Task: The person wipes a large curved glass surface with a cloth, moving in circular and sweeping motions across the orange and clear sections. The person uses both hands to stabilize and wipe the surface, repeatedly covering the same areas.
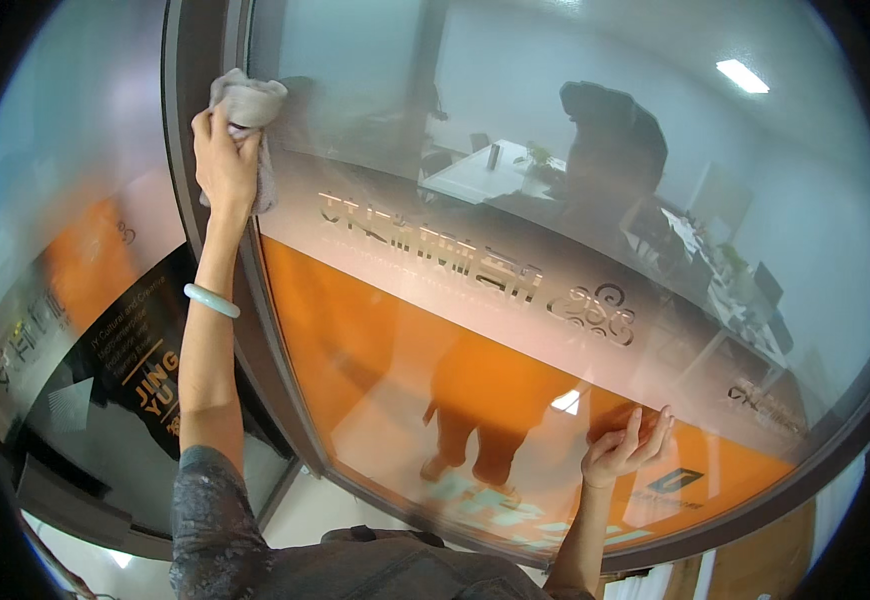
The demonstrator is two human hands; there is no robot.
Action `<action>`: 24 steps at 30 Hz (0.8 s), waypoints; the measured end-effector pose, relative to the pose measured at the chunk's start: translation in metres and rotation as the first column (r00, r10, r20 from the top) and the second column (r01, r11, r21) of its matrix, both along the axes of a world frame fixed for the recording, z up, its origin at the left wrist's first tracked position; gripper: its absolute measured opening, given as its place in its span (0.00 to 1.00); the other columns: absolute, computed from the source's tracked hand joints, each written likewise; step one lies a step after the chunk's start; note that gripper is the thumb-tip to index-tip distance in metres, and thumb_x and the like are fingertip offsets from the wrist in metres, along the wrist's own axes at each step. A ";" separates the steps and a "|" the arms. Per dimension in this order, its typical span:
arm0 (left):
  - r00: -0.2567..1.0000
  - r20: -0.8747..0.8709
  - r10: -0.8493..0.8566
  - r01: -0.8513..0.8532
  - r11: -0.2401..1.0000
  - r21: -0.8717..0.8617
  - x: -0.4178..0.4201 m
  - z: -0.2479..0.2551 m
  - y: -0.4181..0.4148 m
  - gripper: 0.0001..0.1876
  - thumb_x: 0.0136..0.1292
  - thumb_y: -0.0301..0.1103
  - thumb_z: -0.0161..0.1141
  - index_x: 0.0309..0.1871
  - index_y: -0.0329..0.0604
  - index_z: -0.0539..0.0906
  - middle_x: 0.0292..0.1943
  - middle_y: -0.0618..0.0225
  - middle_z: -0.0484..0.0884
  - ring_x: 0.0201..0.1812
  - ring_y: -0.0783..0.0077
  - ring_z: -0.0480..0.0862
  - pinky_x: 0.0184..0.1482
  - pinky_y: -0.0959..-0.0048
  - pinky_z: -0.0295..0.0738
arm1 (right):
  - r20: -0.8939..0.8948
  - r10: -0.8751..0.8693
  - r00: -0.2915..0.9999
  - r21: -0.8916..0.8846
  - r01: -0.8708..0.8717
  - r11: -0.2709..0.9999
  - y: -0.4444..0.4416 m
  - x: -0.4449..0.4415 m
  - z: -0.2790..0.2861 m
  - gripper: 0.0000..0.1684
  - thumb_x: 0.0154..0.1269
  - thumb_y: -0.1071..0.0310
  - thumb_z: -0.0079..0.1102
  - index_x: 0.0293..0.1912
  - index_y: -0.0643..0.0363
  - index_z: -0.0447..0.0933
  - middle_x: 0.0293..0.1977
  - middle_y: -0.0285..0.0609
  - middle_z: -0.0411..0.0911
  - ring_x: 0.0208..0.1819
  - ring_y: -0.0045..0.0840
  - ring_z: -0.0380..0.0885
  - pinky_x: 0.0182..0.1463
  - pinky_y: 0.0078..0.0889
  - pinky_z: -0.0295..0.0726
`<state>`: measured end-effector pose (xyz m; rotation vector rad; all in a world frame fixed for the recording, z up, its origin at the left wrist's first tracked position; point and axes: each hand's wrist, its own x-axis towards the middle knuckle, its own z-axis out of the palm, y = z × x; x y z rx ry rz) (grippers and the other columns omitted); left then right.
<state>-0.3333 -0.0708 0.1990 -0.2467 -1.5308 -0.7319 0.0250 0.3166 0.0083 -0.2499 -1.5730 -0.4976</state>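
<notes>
My left hand (223, 163) is raised and grips a bunched grey cloth (249, 101). The cloth lies along the dark frame post (206, 45) at the left side of a large glass panel (375, 82). Part of the cloth hangs below my fingers. Lower down on the right, my right hand (621, 454) is held up with its fingers apart and nothing in them. Its fingertips are at the orange film (405, 337) on the glass; whether they touch cannot be told. A frosted band (435, 270) with cut-out lettering crosses the pane above the orange film.
A second glass panel (67, 187) with dark and orange graphics stands left of the post. Through or in the glass appear white desks (472, 172), a plant (538, 154) and a person-shaped reflection (615, 142). The curved bottom frame (435, 517) runs near my body.
</notes>
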 end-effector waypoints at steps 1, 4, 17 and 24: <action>0.998 0.025 -0.053 0.051 0.995 0.084 -0.008 -0.003 -0.006 0.28 0.54 0.31 0.65 0.60 0.45 0.74 0.56 0.58 0.71 0.55 0.52 0.74 0.51 0.58 0.75 | 0.008 0.013 1.000 -0.007 -0.013 1.000 0.000 -0.002 -0.001 0.22 0.66 0.79 0.43 0.59 0.60 0.71 0.66 0.59 0.60 0.65 0.53 0.58 0.66 0.56 0.64; 0.990 -0.122 0.071 -0.082 0.992 -0.091 0.033 -0.026 0.041 0.30 0.50 0.31 0.66 0.60 0.43 0.74 0.54 0.54 0.71 0.50 0.50 0.75 0.48 0.58 0.75 | 0.008 0.021 1.000 -0.008 -0.021 1.000 0.007 -0.006 -0.002 0.23 0.67 0.79 0.41 0.60 0.61 0.70 0.66 0.58 0.59 0.66 0.52 0.58 0.66 0.56 0.63; 0.870 -0.155 0.468 -0.492 0.836 -0.243 0.009 0.041 -0.035 0.35 0.46 0.33 0.73 0.63 0.54 0.75 0.56 0.70 0.73 0.47 0.64 0.75 0.44 0.66 0.74 | 0.023 0.025 0.999 0.006 -0.025 1.000 0.008 0.000 -0.003 0.24 0.65 0.80 0.39 0.59 0.64 0.70 0.66 0.63 0.58 0.65 0.54 0.57 0.66 0.60 0.65; 0.881 0.012 0.473 -0.415 0.785 -0.460 0.010 -0.057 -0.022 0.36 0.48 0.31 0.69 0.65 0.44 0.72 0.58 0.63 0.71 0.47 0.60 0.75 0.42 0.67 0.76 | 0.022 -0.009 1.000 -0.012 0.009 1.000 0.001 0.002 -0.002 0.26 0.67 0.82 0.36 0.62 0.63 0.68 0.68 0.59 0.56 0.69 0.52 0.56 0.67 0.55 0.64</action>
